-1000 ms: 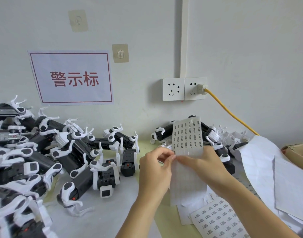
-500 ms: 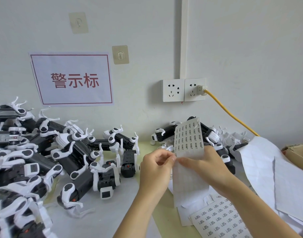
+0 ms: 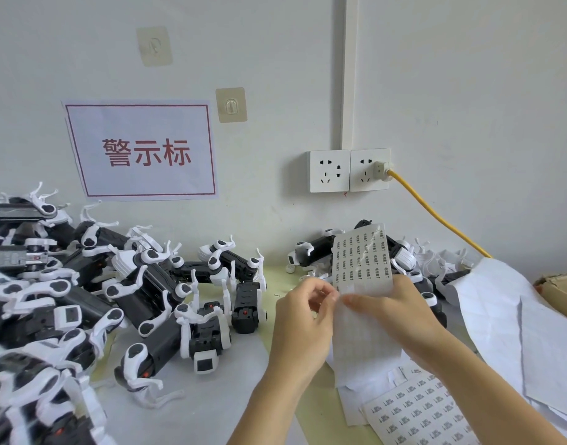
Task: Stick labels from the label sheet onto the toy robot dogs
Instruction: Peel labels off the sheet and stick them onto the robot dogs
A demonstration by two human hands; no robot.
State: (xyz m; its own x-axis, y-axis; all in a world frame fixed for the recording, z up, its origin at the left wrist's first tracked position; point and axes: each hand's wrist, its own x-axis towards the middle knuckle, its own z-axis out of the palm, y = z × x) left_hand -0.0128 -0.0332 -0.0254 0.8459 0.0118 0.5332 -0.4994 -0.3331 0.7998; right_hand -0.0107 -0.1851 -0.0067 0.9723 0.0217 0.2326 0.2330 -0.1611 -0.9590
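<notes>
Head view: both forearms reach up from the lower edge to the label sheet (image 3: 360,264).
Toy robot dogs (image 3: 121,293): heaped on the worktop (image 3: 186,409), left of the sheet.
Left hand (image 3: 303,319): at the sheet's left edge, fingers curled, thumb and forefinger pinching there.
Label sheet: held upright, printed rows on top.
Right hand (image 3: 394,311): grips the sheet's middle, thumb across its front.

- I saw two hands, a left hand (image 3: 303,319) and a right hand (image 3: 393,311).
- I counted two wall sockets (image 3: 349,170).
- There were two sticky hooks (image 3: 231,104).
- One yellow cable (image 3: 436,216).
- One wall sign (image 3: 142,150).
- Too many toy robot dogs (image 3: 154,284) to count.
</notes>
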